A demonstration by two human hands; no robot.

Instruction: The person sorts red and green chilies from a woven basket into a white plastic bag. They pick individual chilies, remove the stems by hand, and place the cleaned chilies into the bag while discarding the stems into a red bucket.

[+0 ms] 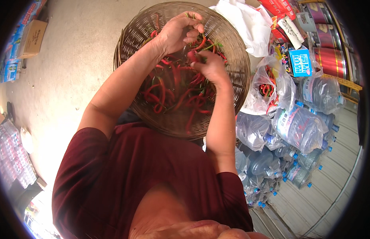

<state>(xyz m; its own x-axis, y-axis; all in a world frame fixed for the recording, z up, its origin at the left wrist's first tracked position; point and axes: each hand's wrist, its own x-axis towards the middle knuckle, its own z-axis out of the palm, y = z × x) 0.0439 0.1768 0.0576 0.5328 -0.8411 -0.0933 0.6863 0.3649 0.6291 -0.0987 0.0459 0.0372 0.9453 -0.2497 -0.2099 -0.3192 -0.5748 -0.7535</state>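
A round woven wicker basket (pixel 232 33) in front of me holds many red chili peppers (pixel 161 95), some with green stems. My left hand (pixel 183 31) is raised over the basket's far part. Its thumb and fingers pinch thin green chili stems (pixel 194 15). Just below and to its right, my right hand (pixel 211 67) curls around chili peppers; a red chili (pixel 192 56) shows at its fingertips. Motion blurs this hand, and the rest of its hold is hidden by the fingers.
A clear plastic bag (pixel 259 74) with red chilies stands right of the basket, beside a white cloth-like bag (pixel 247 27). Large plastic water bottles (pixel 301 128) crowd the right side. A cardboard box (pixel 32 38) and wrapped bottle packs (pixel 14 152) lie left, across the concrete floor (pixel 74 53).
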